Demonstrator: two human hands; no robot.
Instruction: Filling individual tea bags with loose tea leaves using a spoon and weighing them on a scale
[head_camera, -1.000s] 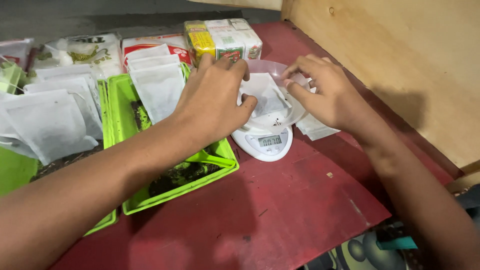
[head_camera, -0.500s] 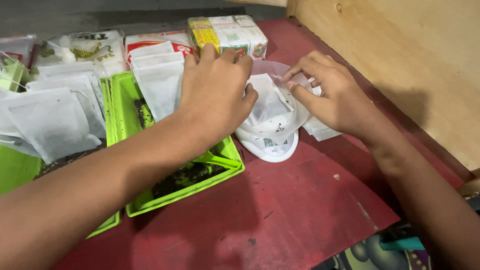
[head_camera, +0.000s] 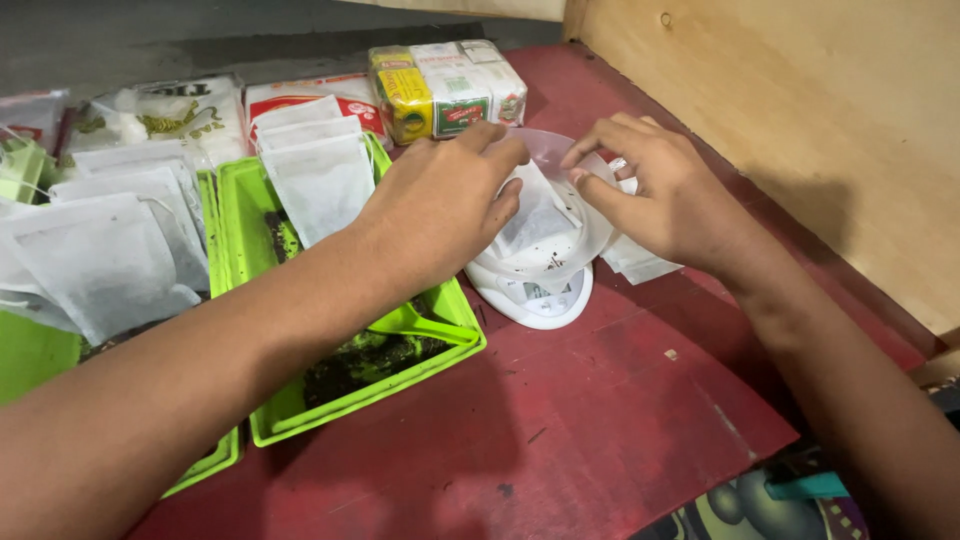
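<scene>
We saw shrink-wrapped yellow, green and white cartons (head_camera: 447, 88) standing just behind the small white digital scale (head_camera: 530, 298), with a red-and-white flat packet (head_camera: 300, 95) further left of them. On the scale sat a clear plastic bowl (head_camera: 590, 225); our left hand (head_camera: 440, 205) and right hand (head_camera: 655, 195) both pinched a white paper filter bag (head_camera: 535, 215) over it. Left of the scale, a bright green plastic tray (head_camera: 365, 395) held dark loose leaves (head_camera: 365, 360) and more filter bags (head_camera: 320, 180).

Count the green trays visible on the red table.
2: one green tray holding dark loose leaves beside the left hand; a second tray at far left, mostly covered by white bags. More may be hidden.
</scene>
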